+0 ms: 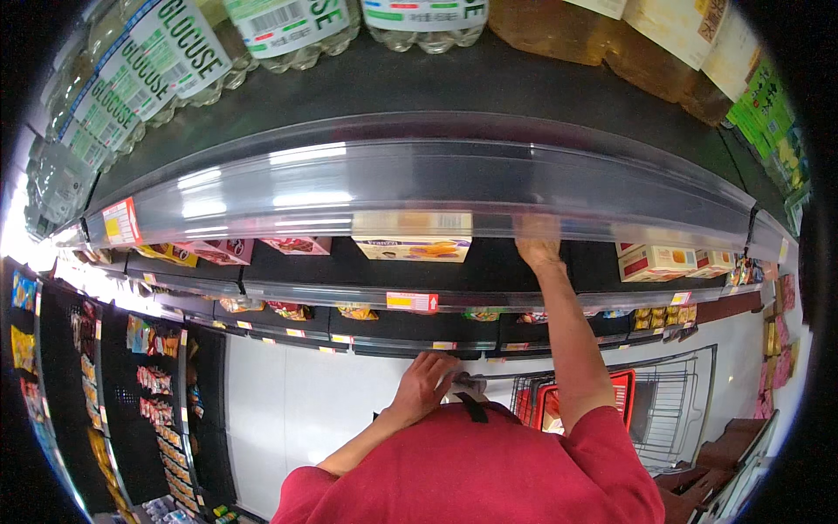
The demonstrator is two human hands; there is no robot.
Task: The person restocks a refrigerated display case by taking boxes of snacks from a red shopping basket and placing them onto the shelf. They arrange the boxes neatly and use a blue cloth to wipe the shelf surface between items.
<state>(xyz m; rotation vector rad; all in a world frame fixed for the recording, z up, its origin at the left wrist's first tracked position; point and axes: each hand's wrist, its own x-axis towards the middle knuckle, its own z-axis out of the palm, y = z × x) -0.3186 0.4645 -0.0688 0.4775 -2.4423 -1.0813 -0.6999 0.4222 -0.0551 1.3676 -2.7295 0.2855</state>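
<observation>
My right hand reaches into a shelf tier below the big clear plastic shelf-edge strip. Its fingers show only faintly through the plastic, and whether they hold anything is hidden. Left of this hand, on the black shelf, stands a cream Franzzi biscuit box with a picture on its front. Cream and red boxes sit further right on the same tier. My left hand is low in front of my body with its fingers bent; its palm is turned from view.
A wire shopping cart holding a red basket stands at my right. Clear drink bottles and brown ones line the shelf above. Pink boxes are on the left. Lower tiers hold snack packets; more racks flank the pale floor.
</observation>
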